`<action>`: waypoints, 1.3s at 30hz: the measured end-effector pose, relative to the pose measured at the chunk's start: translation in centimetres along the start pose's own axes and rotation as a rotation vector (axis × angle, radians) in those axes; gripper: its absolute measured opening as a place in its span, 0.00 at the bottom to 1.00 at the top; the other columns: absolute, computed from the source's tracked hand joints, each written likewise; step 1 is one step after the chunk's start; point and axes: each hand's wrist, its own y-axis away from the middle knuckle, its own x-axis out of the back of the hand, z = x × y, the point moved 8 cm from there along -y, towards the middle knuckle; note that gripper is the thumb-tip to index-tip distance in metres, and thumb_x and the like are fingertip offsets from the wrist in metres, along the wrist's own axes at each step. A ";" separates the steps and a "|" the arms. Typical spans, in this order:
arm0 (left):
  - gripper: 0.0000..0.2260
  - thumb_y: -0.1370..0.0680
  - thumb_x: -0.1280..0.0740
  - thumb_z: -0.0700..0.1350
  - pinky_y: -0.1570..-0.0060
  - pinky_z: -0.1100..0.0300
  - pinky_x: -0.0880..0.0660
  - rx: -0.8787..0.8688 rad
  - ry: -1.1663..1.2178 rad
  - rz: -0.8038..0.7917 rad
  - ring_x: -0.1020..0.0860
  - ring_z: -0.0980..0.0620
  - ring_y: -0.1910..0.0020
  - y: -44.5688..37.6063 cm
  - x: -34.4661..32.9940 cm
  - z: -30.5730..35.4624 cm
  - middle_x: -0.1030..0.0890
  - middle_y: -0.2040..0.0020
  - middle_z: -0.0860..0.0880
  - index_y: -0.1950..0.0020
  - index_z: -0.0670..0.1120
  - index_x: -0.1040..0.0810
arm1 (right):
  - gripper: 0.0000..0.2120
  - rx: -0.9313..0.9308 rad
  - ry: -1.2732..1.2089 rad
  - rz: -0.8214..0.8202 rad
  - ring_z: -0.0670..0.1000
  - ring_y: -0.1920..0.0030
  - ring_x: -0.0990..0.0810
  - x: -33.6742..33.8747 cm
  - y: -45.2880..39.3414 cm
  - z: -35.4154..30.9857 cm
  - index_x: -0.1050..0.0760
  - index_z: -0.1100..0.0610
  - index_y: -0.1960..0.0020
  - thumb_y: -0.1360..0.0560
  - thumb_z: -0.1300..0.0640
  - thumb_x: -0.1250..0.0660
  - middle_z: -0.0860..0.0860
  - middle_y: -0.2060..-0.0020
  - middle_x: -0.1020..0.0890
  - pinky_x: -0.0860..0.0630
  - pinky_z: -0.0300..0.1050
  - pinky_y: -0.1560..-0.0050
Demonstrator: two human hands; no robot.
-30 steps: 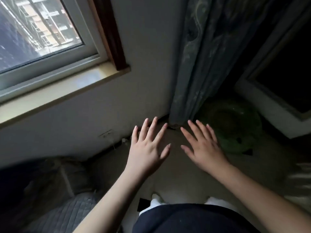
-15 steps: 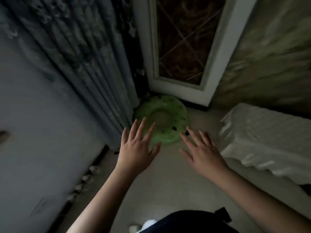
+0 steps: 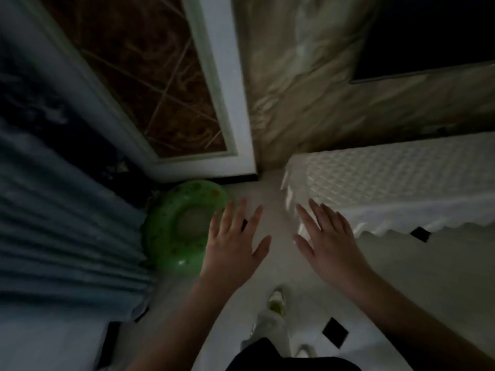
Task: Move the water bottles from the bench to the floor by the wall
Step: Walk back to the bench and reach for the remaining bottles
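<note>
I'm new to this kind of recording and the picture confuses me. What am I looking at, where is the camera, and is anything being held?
There is no machine here. The camera sits on a person's head and looks forward and down, so you see their own two bare arms reaching into the view. The left hand and the right hand are both spread flat with straight fingers, and neither holds anything. Below them is a pale floor with small black tiles. On it, beside a blue pleated curtain, lies a green inflatable ring. A white-framed door stands behind it. At right is something under a white quilted cover, possibly the bench. No water bottles show in this picture, which is dim and blurred.
</note>
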 end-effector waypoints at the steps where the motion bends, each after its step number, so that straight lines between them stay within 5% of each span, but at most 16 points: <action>1: 0.27 0.22 0.48 0.63 0.32 0.40 0.38 -0.029 -0.004 0.001 0.34 0.40 0.29 -1.9 -0.5 0.7 0.31 0.28 0.44 0.26 0.54 0.38 | 0.30 -0.030 0.011 -0.010 0.57 0.26 0.39 0.1 -0.8 1.3 0.46 0.48 0.24 0.22 0.37 0.57 0.54 0.26 0.38 0.42 0.57 0.28; 11: 0.28 0.22 0.55 0.65 0.28 0.46 0.54 -0.577 0.100 -0.057 0.51 0.47 0.23 -19.3 -1.3 17.5 0.49 0.22 0.50 0.23 0.58 0.50 | 0.31 -0.517 -0.008 0.077 0.56 0.24 0.47 4.4 -0.8 17.5 0.52 0.46 0.23 0.23 0.36 0.59 0.53 0.24 0.44 0.53 0.53 0.26; 14: 0.29 0.22 0.57 0.66 0.26 0.43 0.49 -0.746 0.089 -0.081 0.50 0.47 0.23 -22.0 -1.7 24.3 0.47 0.22 0.49 0.23 0.57 0.48 | 0.31 -0.687 -0.049 0.128 0.54 0.23 0.51 5.5 2.2 23.2 0.56 0.45 0.23 0.24 0.36 0.61 0.51 0.23 0.48 0.57 0.51 0.27; 19: 0.29 0.23 0.58 0.66 0.27 0.44 0.50 -0.933 0.062 -0.105 0.51 0.47 0.23 -24.8 -3.2 37.1 0.48 0.22 0.49 0.23 0.57 0.50 | 0.30 -0.908 -0.028 0.209 0.58 0.25 0.42 7.2 7.3 33.0 0.48 0.48 0.24 0.22 0.37 0.57 0.54 0.25 0.40 0.46 0.56 0.27; 21: 0.29 0.23 0.58 0.66 0.26 0.45 0.51 -1.003 0.051 -0.121 0.52 0.48 0.23 -25.5 -4.0 42.5 0.49 0.22 0.50 0.23 0.58 0.52 | 0.30 -0.972 -0.033 0.217 0.57 0.25 0.44 7.7 9.1 37.4 0.50 0.47 0.23 0.22 0.37 0.57 0.53 0.24 0.42 0.49 0.55 0.27; 30: 0.28 0.22 0.56 0.62 0.30 0.47 0.42 -1.169 0.106 -0.135 0.42 0.45 0.25 -28.4 -3.7 64.2 0.40 0.24 0.47 0.25 0.54 0.41 | 0.31 -1.110 -0.038 0.258 0.56 0.24 0.49 12.5 18.8 55.0 0.52 0.46 0.23 0.24 0.36 0.63 0.52 0.23 0.45 0.55 0.52 0.26; 39: 0.28 0.23 0.56 0.63 0.29 0.46 0.45 -1.196 0.100 -0.139 0.46 0.47 0.24 -31.9 -5.2 77.0 0.42 0.23 0.48 0.24 0.56 0.43 | 0.31 -1.133 -0.078 0.299 0.55 0.23 0.50 15.8 19.3 67.3 0.54 0.45 0.23 0.24 0.36 0.61 0.51 0.23 0.47 0.58 0.51 0.27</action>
